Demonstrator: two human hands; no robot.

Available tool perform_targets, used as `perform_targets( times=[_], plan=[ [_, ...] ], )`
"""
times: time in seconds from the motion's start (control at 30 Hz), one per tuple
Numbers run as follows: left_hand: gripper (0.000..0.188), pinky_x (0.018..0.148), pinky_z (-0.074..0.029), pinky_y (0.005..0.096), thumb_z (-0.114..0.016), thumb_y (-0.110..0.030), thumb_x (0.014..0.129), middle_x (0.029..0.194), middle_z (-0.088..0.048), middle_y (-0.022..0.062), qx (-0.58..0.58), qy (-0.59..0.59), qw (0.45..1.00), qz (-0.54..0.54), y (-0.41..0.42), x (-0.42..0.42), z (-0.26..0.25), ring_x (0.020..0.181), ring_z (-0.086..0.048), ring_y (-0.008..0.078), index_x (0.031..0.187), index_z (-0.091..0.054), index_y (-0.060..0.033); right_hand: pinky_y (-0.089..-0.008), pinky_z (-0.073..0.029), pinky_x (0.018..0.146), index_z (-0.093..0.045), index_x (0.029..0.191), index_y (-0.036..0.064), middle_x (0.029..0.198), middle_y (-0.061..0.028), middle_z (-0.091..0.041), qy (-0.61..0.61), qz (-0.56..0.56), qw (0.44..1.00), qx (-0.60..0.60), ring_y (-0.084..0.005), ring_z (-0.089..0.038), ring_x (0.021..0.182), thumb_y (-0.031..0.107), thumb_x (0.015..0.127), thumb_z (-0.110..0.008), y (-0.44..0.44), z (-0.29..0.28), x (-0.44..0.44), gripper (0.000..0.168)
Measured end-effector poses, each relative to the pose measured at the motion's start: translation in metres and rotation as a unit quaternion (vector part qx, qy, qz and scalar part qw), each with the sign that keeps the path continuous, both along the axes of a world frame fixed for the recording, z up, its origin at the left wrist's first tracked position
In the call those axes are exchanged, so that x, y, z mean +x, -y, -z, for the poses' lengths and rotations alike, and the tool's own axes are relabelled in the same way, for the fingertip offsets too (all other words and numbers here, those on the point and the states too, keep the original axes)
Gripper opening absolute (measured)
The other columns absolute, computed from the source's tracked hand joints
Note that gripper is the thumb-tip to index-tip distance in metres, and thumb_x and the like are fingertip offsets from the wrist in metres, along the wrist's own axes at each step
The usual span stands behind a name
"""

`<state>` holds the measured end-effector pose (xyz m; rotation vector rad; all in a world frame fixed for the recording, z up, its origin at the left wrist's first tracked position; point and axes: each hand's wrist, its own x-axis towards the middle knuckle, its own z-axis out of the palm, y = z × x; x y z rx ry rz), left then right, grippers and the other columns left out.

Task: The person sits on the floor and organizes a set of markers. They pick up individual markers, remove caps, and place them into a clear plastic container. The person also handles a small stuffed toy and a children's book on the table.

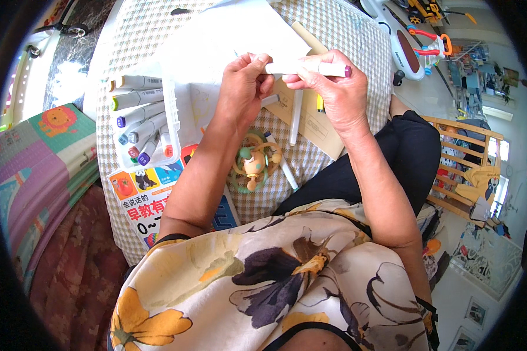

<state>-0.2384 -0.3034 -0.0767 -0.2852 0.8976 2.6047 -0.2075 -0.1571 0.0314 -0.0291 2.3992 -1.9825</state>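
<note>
A white marker (331, 69) with a magenta end lies level between my two hands, above the table. My right hand (340, 90) grips its barrel near the magenta end. The fingertips of my left hand (243, 85) pinch its other end, and they partly cover it. Beyond my hands, sheets of white paper (232, 33) spread over the checked tablecloth (351, 26). Left of my left forearm stands a clear plastic box (172, 109) holding several markers (138, 101) with differently coloured ends. Below my right hand, a white marker (296, 116) rests on a brown cardboard sheet (316, 131).
A baby rattle (252, 164) and another white marker (285, 164) lie between my forearms. A printed children's book (145, 197) is under my left arm. A yellow-and-black object (320, 103) shows beside my right wrist. Folded play mats (48, 140) stand left; a wooden-railed crib (461, 162) is at right.
</note>
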Motion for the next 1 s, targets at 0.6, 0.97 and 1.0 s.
perform_targets(
  times=[0.6,0.97,1.0],
  plan=[
    [0.039,0.054,-0.037,0.028,-0.039,-0.037,0.106,0.1,-0.058,0.0057,0.098,0.095,0.991,0.005,0.0,-0.005,-0.003,0.058,-0.046,0.0147,0.117,-0.06,-0.0058,-0.0317,-0.058,0.08,-0.059,0.106,-0.004,0.094,-0.0158,-0.07,0.0,0.018,1.0,0.002,-0.0213,-0.071,0.084,0.001,0.095,-0.059,-0.002,-0.02,-0.009,0.012],
    [0.018,0.052,-0.037,0.0264,-0.049,-0.016,0.096,0.075,-0.061,0.0051,0.092,0.134,0.987,0.014,0.002,-0.011,0.012,0.056,-0.046,0.0119,0.099,-0.062,-0.0032,-0.036,-0.054,0.085,-0.053,0.129,-0.005,0.103,-0.013,-0.066,0.076,-0.019,0.986,-0.15,-0.0196,-0.066,0.09,0.021,0.101,-0.055,0.03,-0.073,-0.026,0.039],
    [0.019,0.054,-0.04,0.0275,-0.049,-0.015,0.096,0.075,-0.061,0.0054,0.112,0.123,0.986,0.025,0.004,-0.012,0.01,0.057,-0.049,0.0128,0.099,-0.062,-0.0024,-0.0355,-0.054,0.083,-0.053,0.129,-0.005,0.102,-0.0125,-0.066,0.085,-0.025,0.985,-0.149,-0.0191,-0.066,0.089,0.021,0.101,-0.055,0.035,-0.069,-0.027,0.039]
  ],
)
